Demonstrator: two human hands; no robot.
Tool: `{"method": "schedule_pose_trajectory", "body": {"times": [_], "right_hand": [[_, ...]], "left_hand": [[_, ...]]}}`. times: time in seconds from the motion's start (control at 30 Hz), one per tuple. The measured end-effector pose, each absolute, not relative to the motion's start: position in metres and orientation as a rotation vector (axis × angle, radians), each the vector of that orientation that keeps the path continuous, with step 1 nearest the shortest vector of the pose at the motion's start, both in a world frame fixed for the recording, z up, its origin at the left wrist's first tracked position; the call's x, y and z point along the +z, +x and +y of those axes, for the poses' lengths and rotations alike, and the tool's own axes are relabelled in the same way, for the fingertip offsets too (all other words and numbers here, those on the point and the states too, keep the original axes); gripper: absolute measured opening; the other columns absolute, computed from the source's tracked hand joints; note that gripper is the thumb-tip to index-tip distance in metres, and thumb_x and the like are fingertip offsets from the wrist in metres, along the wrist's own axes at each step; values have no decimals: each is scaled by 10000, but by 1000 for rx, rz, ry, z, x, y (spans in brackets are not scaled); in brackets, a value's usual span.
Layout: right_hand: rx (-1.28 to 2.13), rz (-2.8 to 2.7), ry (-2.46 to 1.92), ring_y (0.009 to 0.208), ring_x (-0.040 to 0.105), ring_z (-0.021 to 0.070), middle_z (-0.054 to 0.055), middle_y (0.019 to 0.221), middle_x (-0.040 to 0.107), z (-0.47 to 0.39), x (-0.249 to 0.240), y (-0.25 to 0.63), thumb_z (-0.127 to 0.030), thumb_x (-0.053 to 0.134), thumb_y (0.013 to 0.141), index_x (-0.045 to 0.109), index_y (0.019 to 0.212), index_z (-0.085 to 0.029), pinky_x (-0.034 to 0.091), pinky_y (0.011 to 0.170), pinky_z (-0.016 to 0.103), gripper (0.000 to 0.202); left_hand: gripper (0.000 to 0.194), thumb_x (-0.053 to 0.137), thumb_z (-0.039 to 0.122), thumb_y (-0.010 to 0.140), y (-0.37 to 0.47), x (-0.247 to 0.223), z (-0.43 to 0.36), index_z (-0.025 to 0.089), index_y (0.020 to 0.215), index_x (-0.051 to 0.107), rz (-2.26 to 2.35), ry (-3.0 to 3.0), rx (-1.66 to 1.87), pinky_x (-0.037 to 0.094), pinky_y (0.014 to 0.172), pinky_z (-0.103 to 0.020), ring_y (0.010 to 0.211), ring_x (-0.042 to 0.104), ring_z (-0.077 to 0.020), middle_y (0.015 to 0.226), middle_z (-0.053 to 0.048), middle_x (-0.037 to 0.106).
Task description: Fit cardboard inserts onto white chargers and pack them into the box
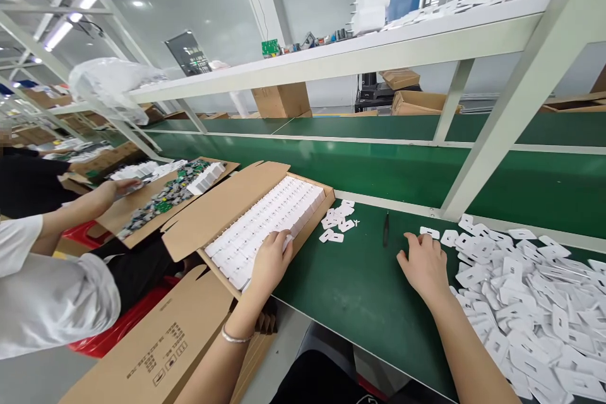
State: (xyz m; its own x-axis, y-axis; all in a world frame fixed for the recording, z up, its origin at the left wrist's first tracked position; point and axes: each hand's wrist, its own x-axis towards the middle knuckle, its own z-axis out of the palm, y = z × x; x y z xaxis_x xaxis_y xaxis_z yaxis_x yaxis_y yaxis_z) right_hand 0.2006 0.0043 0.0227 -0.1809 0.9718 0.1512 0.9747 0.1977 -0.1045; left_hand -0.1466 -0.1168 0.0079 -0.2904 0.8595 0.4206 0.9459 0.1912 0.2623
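My left hand point(271, 259) rests flat, fingers spread and closed on nothing, on the near rows of small white parts point(265, 227) packed tight in an open cardboard box point(222, 208) that lies at the left edge of the green counter point(360, 290), its flap folded out to the left. My right hand point(425, 263) lies palm down on the bare counter to the right of the box, fingers loosely apart and gripping nothing, its fingertips just beside the near edge of a big heap of flat white plastic pieces point(530, 290) that spreads off to the right. Between my hands, a little farther out, a small cluster of the same white pieces point(338, 221) sits just beside the box's right wall, and a thin dark tool point(386, 229) lies on the counter nearby. Farther left, a co-worker's hand point(116, 188) reaches into a second open box point(142, 214) holding green and white parts. A white frame point(511, 113) and shelf point(331, 57) run over the far side of the counter.
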Motion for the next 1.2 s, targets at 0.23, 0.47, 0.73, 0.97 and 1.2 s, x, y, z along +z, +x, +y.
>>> {"method": "schedule_pose_trajectory", "body": {"times": [0.23, 0.47, 0.73, 0.97, 1.2], "right_hand": [[87, -2290, -1979, 1176, 563, 364, 210, 1232, 574, 2, 33, 203, -245, 492, 1008, 607, 1414, -113, 493, 884, 418, 442], [33, -2343, -2017, 1169, 588, 353, 212, 1281, 576, 2, 31, 209, -157, 511, 968, 624, 1395, -132, 490, 883, 407, 442], [141, -2312, -2064, 1105, 664, 318, 196, 1233, 635, 5, 40, 222, -18, 428, 954, 644, 1404, -174, 488, 731, 346, 523], [198, -2320, -2011, 1163, 665, 290, 163, 1273, 652, 4, 42, 219, -54, 476, 981, 627, 1415, -186, 493, 793, 330, 479], [188, -2314, -2005, 1166, 673, 277, 156, 1289, 658, 5, 41, 220, -174, 501, 1025, 631, 1382, -161, 494, 806, 313, 380]], "left_hand": [[353, 414, 315, 1065, -146, 1, -123, 158, 1188, 706, -2237, -1766, -531, 543, 835, -427, 927, 639, -301, 1023, -143, 648], [382, 524, 415, 1032, -139, 6, -129, 206, 1248, 762, -2259, -1616, -302, 518, 840, -452, 1005, 554, -342, 1095, -164, 580], [425, 483, 446, 1041, -138, 17, -125, 180, 1155, 795, -2276, -1614, -203, 521, 867, -488, 1043, 579, -372, 1116, -196, 610], [567, 525, 444, 1030, -81, 9, -119, 84, 1461, 597, -1967, -1822, -430, 433, 1117, -626, 1435, 452, -477, 1500, -289, 527], [572, 526, 423, 1046, -32, -15, -29, 167, 1557, 521, -1777, -2224, -523, 328, 1256, -612, 1567, 375, -395, 1655, -217, 442]]}}
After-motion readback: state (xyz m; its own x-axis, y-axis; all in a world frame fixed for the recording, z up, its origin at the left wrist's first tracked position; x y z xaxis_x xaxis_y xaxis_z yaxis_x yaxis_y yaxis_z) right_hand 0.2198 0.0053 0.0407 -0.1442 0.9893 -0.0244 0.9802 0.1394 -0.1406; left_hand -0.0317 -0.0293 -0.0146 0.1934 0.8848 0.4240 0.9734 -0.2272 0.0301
